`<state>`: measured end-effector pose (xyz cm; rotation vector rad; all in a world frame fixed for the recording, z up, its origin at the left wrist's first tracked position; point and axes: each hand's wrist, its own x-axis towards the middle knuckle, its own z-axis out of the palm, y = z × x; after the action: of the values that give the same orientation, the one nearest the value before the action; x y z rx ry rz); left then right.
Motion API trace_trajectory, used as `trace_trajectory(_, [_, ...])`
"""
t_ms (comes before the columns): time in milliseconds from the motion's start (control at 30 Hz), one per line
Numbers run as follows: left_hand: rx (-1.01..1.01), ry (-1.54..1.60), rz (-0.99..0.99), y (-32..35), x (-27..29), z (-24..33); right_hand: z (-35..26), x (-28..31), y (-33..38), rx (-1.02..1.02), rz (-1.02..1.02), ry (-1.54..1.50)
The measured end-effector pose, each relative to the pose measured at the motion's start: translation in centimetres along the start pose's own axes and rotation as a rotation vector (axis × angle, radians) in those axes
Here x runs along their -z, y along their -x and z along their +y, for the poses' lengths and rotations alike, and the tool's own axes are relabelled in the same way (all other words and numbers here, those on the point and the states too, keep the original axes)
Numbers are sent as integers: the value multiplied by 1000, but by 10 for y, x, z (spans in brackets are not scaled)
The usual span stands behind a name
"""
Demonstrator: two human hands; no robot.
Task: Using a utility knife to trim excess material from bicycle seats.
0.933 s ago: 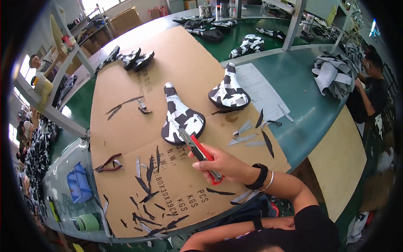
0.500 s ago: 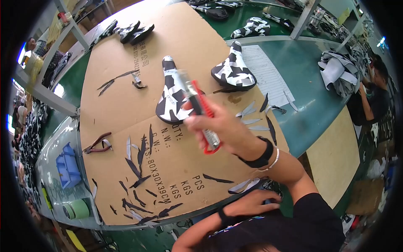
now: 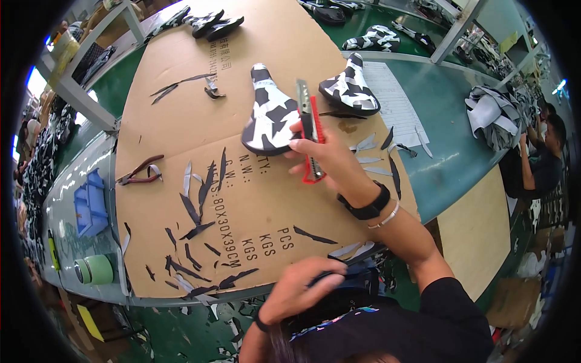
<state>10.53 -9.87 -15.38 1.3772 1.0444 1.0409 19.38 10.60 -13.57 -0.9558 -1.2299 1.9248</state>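
A red utility knife (image 3: 307, 130) with its metal blade pointing away from me is gripped in my right hand (image 3: 322, 151). Hand and knife overlap the right edge of a bicycle saddle (image 3: 270, 115) covered in black, white and grey patches; whether they touch it I cannot tell. That saddle lies nose away from me on a cardboard sheet (image 3: 181, 130). A second patterned saddle (image 3: 351, 89) rests just beyond the knife, to the right. My left hand (image 3: 302, 287) hovers at the sheet's near edge, in front of my body, fingers loosely stretched and holding nothing.
Pliers (image 3: 145, 169) and several dark and grey offcuts (image 3: 196, 199) lie on the cardboard. Left of it stand a blue bin (image 3: 91, 206) and a green-lidded container (image 3: 95, 269). A written sheet (image 3: 393, 100) and a fabric heap (image 3: 493, 115) are right, near another person (image 3: 544, 151).
My right hand with the knife has shifted slightly right and up, and the blade now points more straight ahead. My left hand has moved left and up. The view has shifted a little.
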Motion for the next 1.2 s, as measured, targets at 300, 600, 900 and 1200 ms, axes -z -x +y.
trace_trajectory(300, [-159,347,1030,37,72,-5,-16,-5,134,683,-428,1559])
trace_trajectory(600, [-71,-579,657,10,86,23,2,46,143,28,-83,604])
trace_trajectory(900, [-58,-1011,45,-76,63,8,13,60,128,-257,-155,322])
trace_trajectory(1200, [-12,-892,-41,-83,65,0,2,81,118,447,-359,1255])
